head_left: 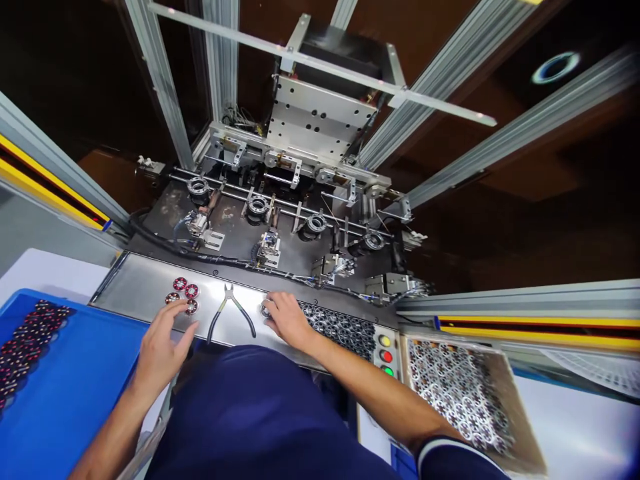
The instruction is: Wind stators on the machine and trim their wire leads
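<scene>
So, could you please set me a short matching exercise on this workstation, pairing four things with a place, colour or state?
1. Pliers
2. Blue tray
3. Three buttons
4. Left hand

A. Yellow, red and green
B. Fingertips at the cluster of round parts
C. At the left, holding dark parts
D. Lying with handles spread, nearest the middle

Pairs: 1-D, 2-C, 3-A, 4-B

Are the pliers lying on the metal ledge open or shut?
Open: the pliers lie flat with their two handles spread wide apart and their tips parted.
</scene>
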A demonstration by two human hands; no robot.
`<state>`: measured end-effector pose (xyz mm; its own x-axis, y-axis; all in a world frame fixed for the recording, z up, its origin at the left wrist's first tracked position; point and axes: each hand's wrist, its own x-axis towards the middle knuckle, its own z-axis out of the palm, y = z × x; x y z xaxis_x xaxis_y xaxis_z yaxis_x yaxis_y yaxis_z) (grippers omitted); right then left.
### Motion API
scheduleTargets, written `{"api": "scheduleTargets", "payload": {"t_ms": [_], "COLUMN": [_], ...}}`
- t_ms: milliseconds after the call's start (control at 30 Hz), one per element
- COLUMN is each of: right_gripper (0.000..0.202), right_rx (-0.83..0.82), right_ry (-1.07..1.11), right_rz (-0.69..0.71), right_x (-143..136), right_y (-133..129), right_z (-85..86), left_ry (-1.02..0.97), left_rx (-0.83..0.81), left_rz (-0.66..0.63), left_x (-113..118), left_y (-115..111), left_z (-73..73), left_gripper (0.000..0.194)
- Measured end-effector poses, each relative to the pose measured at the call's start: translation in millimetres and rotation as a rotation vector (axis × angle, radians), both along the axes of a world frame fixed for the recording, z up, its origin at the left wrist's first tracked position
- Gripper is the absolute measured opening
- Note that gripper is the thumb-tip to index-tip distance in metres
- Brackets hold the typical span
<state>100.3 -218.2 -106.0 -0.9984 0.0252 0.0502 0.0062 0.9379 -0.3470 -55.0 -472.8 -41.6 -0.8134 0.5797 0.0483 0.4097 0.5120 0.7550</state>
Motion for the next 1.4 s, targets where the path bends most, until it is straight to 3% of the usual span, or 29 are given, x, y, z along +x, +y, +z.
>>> {"api": "scheduleTargets", "payload": {"t_ms": [167, 333, 433, 500, 633, 800, 900, 1133, 1233, 1400], "right_gripper": [0.012, 0.023, 0.027, 0.031, 0.018, 0.018, 0.02, 0.019, 0.024, 0.03], "right_rx": [-0.062, -0.159, -0.309, -0.397, -0.399, -0.383, -0.538, -1.047, -1.064, -0.936], "right_ry": [0.073, 0.302, 0.508, 0.588, 0.691, 0.718, 0.598, -0.099, -0.302, -0.465], "right_rz": [0.193, 0.269, 0.295, 0.299, 0.287, 0.227, 0.248, 0.341, 0.399, 0.525], "right_x": [-19, -46, -57, -60, -61, -60, -58, -60, -63, -64], "right_y": [6, -20, -30, -31, -32, -39, -33, -6, -5, -13], "right_z": [21.8, 85.7, 123.4, 138.4, 144.3, 141.0, 147.6, 163.4, 166.6, 172.5], "left_ry": [-0.424, -0.893, -1.031, -1.081, -1.129, -1.102, -1.035, -0.998, -1.002, -0.972], "left_rx": [0.108, 0.358, 0.53, 0.632, 0.78, 0.862, 0.874, 0.783, 0.753, 0.658], "left_rz": [-0.041, -0.13, -0.104, -0.063, -0.006, -0.015, -0.033, -0.194, -0.244, -0.309], "left_x": [14, 27, 30, 31, 34, 41, 41, 39, 39, 37], "left_y": [30, 57, 59, 56, 55, 56, 52, 42, 39, 33], "left_z": [8.0, 20.1, 35.2, 45.1, 58.4, 59.1, 55.8, 55.3, 51.9, 49.2], "left_gripper": [0.039, 0.06, 0.064, 0.057, 0.031, 0.038, 0.034, 0.043, 0.05, 0.062]}}
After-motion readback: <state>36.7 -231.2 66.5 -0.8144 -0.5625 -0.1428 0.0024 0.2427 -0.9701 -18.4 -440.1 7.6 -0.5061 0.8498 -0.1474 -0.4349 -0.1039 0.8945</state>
